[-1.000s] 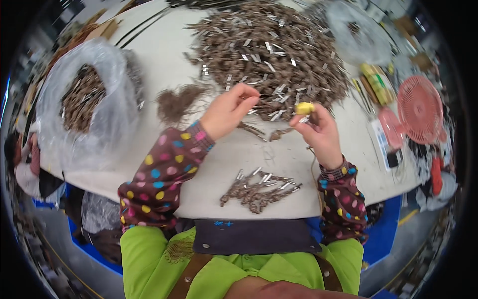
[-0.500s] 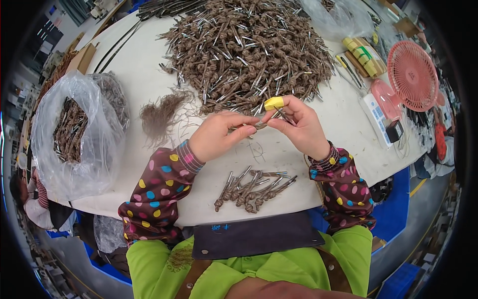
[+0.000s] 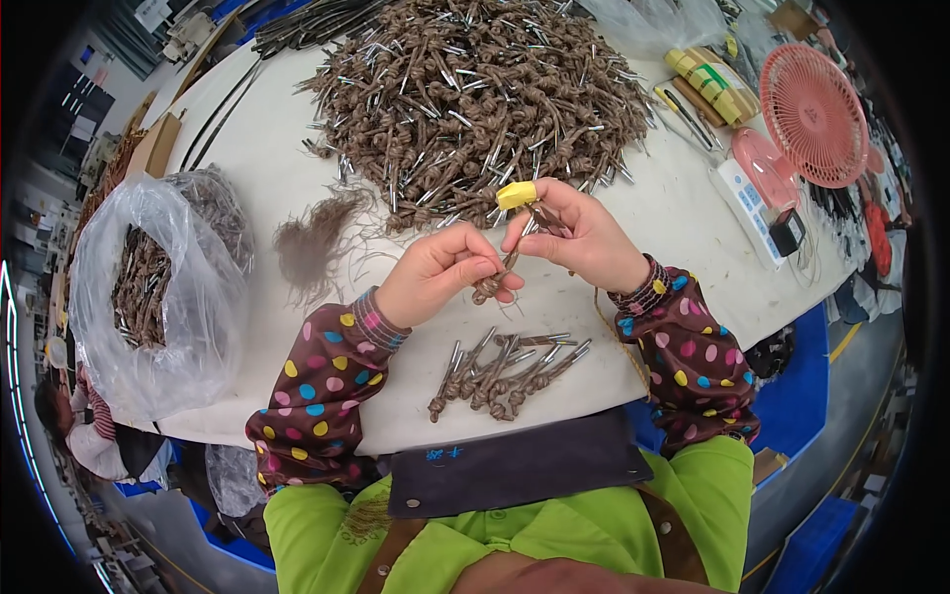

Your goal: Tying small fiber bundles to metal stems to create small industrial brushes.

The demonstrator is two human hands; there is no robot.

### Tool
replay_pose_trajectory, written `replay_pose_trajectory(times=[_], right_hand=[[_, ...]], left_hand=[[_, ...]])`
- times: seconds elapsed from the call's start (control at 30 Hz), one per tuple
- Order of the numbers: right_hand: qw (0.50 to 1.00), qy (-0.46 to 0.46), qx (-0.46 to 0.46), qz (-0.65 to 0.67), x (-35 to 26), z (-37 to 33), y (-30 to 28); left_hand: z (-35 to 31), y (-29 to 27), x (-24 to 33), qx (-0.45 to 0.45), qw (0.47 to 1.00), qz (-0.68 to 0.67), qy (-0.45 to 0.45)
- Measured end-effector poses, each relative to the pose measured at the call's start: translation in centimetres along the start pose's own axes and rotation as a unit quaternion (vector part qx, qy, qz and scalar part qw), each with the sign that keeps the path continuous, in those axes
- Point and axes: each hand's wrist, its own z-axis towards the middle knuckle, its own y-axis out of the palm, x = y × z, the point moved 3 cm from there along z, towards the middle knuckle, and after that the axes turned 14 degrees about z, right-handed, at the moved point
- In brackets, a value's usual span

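Over the near half of the counter (image 3: 688, 238): both hands meet above a pale surface, which has small specks and a curved edge.
Left hand (image 3: 445, 275): its grip is closed, pinching the knotted cord (image 3: 487, 290) near the brown knot.
Right hand (image 3: 584, 238): its grip is closed on the upper part of the same cord; a yellow wrap (image 3: 516, 195) covers one finger.
Small group of cords (image 3: 507, 381): it lies near the front edge, below the hands, metal tips pointing mostly away from the person.
Large heap of cords (image 3: 465, 109): it covers the far middle of the surface.
Loose fibre tuft (image 3: 312, 243): it lies left of the heap.
Clear plastic bag (image 3: 203, 332): it stands at the left, with brown cords inside.
Right side: a pink fan (image 3: 813, 114), a white power strip (image 3: 742, 210) and a yellow packet (image 3: 714, 87).
Room: beyond the right edge, blue flooring (image 3: 800, 381) borders grey floor with a yellow line (image 3: 844, 343); at the left, another person's striped sleeve (image 3: 102, 416) is visible.
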Motion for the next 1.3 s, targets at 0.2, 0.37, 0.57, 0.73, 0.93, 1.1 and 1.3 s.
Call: replay_pose_trajectory(times=[0.2,0.37,0.57,0.73,0.93,1.1,1.3], right_hand=[[0.955,-0.091,0.192,-0.208,-1.1,-0.9,0.6],[0.92,-0.109,0.168,-0.337,-1.5,-1.4,2.0],[0.86,-0.143,0.129,-0.472,-0.6,-1.3,2.8],[0.847,-0.158,0.126,-0.492,-0.4,-1.2,2.8],[0.84,-0.124,0.111,-0.517,-0.2,-1.2,2.8],[0.877,-0.089,0.085,-0.464,0.2,-1.2,2.5],[0.888,-0.203,0.195,-0.365,-1.1,-0.8,1.1]], left_hand=[[0.3,-0.6,-0.3,0.084,0.99,0.093,0.071],[0.2,-1.0,-0.4,0.156,0.976,0.134,0.078],[0.0,-1.2,-0.8,0.193,0.952,0.22,0.09],[0.1,-1.1,-0.8,0.202,0.938,0.262,0.099],[0.2,-0.9,-0.7,0.184,0.944,0.262,0.082],[0.0,-0.6,-1.1,0.179,0.956,0.222,0.067],[0.2,-0.7,-0.5,0.131,0.982,0.131,0.029]])
